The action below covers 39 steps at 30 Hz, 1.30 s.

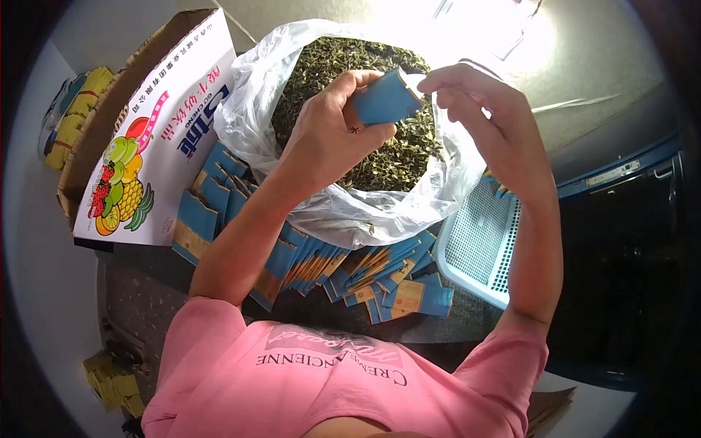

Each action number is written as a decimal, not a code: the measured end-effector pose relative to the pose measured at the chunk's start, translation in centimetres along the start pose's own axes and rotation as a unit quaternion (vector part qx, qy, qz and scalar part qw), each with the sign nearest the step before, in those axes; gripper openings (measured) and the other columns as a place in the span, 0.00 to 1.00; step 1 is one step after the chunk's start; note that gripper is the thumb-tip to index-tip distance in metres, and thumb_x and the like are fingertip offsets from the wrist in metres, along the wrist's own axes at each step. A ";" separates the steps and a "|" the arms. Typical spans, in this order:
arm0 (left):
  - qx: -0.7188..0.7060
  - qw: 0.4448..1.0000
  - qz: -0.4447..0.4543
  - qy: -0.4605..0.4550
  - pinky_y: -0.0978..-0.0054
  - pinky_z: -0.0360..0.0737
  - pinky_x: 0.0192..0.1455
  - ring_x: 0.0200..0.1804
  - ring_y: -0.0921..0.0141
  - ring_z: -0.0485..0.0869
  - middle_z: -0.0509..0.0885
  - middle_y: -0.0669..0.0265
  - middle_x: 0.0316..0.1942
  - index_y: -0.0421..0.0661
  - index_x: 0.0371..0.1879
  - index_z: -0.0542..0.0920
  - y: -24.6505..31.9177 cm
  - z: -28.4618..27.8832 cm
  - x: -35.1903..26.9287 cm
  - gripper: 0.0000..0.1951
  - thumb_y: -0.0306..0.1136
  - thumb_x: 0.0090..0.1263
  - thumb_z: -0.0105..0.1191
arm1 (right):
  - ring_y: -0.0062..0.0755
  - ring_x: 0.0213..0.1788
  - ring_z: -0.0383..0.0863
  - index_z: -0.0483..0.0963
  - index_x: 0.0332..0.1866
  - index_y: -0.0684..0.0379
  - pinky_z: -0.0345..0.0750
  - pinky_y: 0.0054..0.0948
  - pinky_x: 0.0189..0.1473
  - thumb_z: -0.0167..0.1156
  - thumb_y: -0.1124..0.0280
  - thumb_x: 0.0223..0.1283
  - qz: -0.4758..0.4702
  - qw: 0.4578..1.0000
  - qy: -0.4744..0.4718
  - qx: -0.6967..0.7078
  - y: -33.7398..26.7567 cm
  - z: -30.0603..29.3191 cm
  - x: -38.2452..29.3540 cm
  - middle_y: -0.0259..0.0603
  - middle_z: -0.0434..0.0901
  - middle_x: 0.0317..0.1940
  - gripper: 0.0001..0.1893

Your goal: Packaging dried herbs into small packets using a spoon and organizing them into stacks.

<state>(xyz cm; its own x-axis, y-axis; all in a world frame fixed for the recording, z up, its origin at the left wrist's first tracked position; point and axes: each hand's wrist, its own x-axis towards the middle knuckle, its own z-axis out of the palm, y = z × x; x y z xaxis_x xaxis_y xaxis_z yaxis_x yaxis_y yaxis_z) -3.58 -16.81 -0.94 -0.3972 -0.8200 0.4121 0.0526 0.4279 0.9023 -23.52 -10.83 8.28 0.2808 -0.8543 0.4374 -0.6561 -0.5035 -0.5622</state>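
Note:
A small blue and tan paper packet (386, 101) is gripped in my left hand (328, 117), tilted above a clear plastic bag (378, 222). Dried leaves (350, 60), apparently loose tea, fill this bag. Beside the packet's upper right end hovers my right hand (487, 104), its fingers bent and thumb drawn in. Glare hides whether those fingertips pinch anything or touch the packet's edge. Below the bag, many similar blue and tan packets (315, 260) lie fanned out on the dark speckled tabletop (159, 284), partly covered by my left forearm.
An open cardboard carton (159, 137) printed with fruit stands at the left. Yellow bundles (79, 117) lie behind it. To the right sits a pale blue plastic basket (476, 241), with blue packets at its far end. A bright light glares at the top.

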 end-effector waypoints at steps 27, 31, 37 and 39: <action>-0.037 0.999 -0.023 0.018 0.76 0.82 0.50 0.48 0.75 0.83 0.82 0.61 0.49 0.39 0.61 0.73 0.0 -1.5 -1.4 0.26 0.25 0.62 0.65 | 0.15 0.24 0.63 0.80 0.45 0.60 0.61 0.19 0.29 0.52 0.63 0.73 0.253 0.940 0.087 0.211 6.2 1.3 1.4 0.27 0.69 0.22 0.13; 0.025 1.000 -0.015 0.005 0.74 0.82 0.50 0.47 0.73 0.84 0.82 0.59 0.49 0.38 0.60 0.74 0.4 -1.2 -0.8 0.26 0.27 0.63 0.66 | 0.15 0.23 0.61 0.80 0.43 0.60 0.60 0.20 0.28 0.53 0.63 0.70 0.228 0.950 0.100 0.186 4.7 -0.9 0.7 0.25 0.66 0.21 0.13; 0.014 0.999 -0.041 -0.033 0.79 0.81 0.52 0.49 0.78 0.81 0.81 0.64 0.50 0.39 0.62 0.72 1.0 0.1 0.1 0.27 0.23 0.63 0.65 | 0.14 0.24 0.64 0.81 0.42 0.58 0.61 0.19 0.28 0.52 0.60 0.72 0.106 0.990 0.013 0.093 2.9 -1.8 0.7 0.28 0.69 0.21 0.14; 0.022 0.998 -0.042 -0.047 0.78 0.82 0.53 0.50 0.76 0.81 0.81 0.62 0.50 0.38 0.63 0.71 1.4 0.6 0.2 0.28 0.23 0.63 0.65 | 0.14 0.24 0.65 0.81 0.43 0.59 0.62 0.19 0.28 0.52 0.61 0.72 0.068 0.997 -0.021 0.043 2.2 -1.0 0.8 0.29 0.71 0.22 0.14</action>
<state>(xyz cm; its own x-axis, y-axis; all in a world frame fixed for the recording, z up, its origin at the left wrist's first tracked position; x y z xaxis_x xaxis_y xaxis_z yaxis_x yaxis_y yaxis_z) -4.11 -16.18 0.30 -0.4821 -0.8159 0.3193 -0.0250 0.3771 0.9258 -25.46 -12.54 8.10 0.2248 -0.9188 0.3245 -0.6280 -0.3912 -0.6727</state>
